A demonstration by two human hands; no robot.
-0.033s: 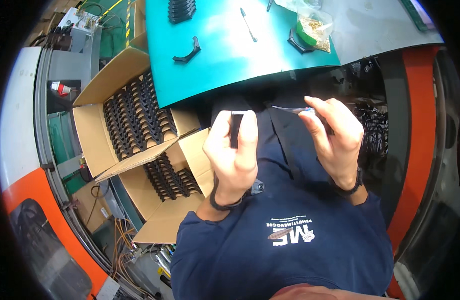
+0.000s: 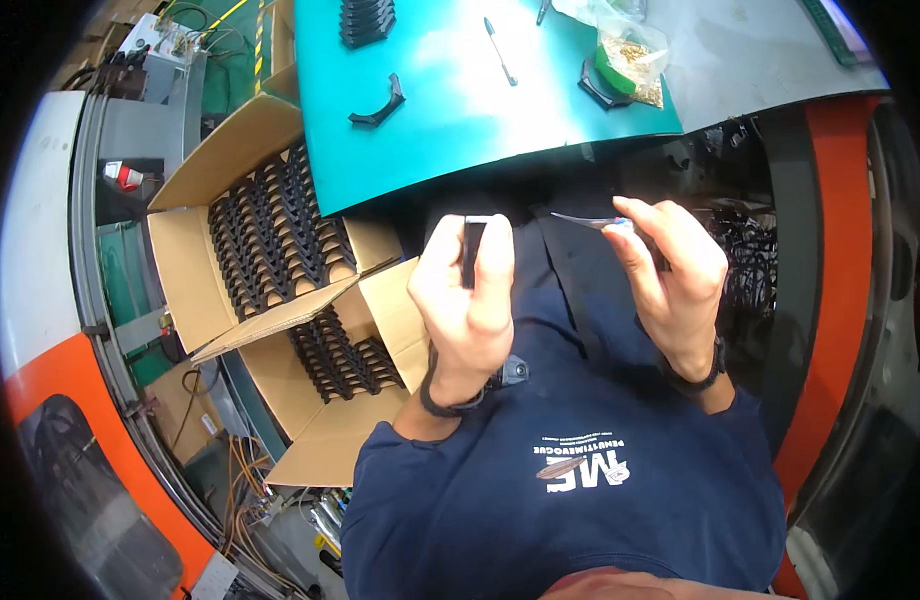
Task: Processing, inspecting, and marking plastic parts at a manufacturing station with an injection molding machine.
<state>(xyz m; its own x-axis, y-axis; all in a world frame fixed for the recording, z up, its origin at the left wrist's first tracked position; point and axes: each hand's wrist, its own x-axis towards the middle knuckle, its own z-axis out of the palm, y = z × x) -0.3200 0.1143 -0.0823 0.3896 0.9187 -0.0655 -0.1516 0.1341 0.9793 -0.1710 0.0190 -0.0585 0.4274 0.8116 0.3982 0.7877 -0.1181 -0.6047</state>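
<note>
Black piece (image 2: 473,255) was what we held in our left hand (image 2: 463,300), pinched between thumb and fingers between the table edge and our shirt; a pale top edge showed, but the grip covered much of it, so we could not tell its full shape. Our right hand (image 2: 677,255) pinched a thin, pointed strip (image 2: 578,219) between thumb and fingers, its tip apart from the black piece and its near end hidden by our fingertips. White lettering (image 2: 602,470) ran upside down across our navy shirt (image 2: 450,530), beside a brownish feather-like mark (image 2: 560,468); its smallest lines were hard to make out. On the green table (image 2: 430,130) lay a curved black part (image 2: 387,112) and a pen (image 2: 501,52), while the top edge cut off a stack of black parts (image 2: 367,22). One cardboard box (image 2: 188,275) held rows of black parts; a second box (image 2: 325,440) was partly hidden behind it.
</note>
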